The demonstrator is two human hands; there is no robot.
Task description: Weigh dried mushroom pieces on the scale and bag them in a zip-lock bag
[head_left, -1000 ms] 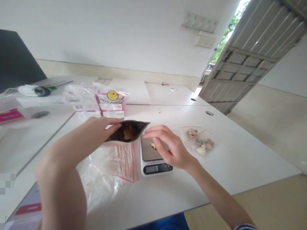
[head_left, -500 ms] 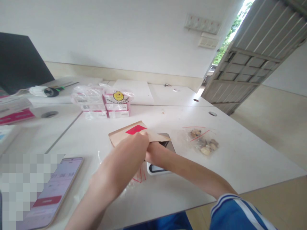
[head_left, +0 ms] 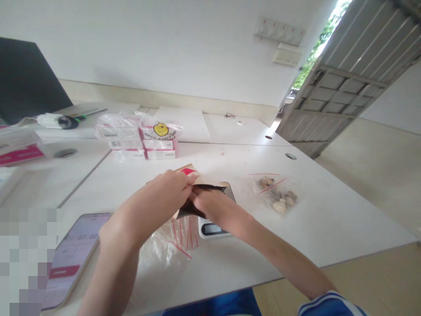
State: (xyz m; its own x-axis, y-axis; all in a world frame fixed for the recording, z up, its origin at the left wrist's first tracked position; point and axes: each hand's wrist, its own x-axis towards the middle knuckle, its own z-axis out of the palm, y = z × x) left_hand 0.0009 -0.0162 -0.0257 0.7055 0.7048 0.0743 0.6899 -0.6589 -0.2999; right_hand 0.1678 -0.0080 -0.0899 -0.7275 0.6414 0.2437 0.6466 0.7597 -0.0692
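Observation:
My left hand (head_left: 164,193) grips the rim of a brown paper pouch (head_left: 204,179) with a red label, holding it above the small digital scale (head_left: 215,228). My right hand (head_left: 205,202) reaches into the pouch's dark opening, its fingertips hidden inside. The pouch and my hands cover most of the scale's platform; only its front display shows. A pile of clear zip bags with red seal lines (head_left: 179,235) lies under my left wrist.
A filled clear zip bag of dried pieces (head_left: 278,195) lies right of the scale. A phone (head_left: 70,259) rests at the front left. Stacked pink-and-white boxes in plastic (head_left: 141,138) stand behind. A dark monitor (head_left: 26,79) is at far left. The table's edge runs along the front right.
My right hand left the scale platform and went into the pouch. My left hand tilted the pouch over the scale, then turned its opening toward me. The view shifted, showing the phone.

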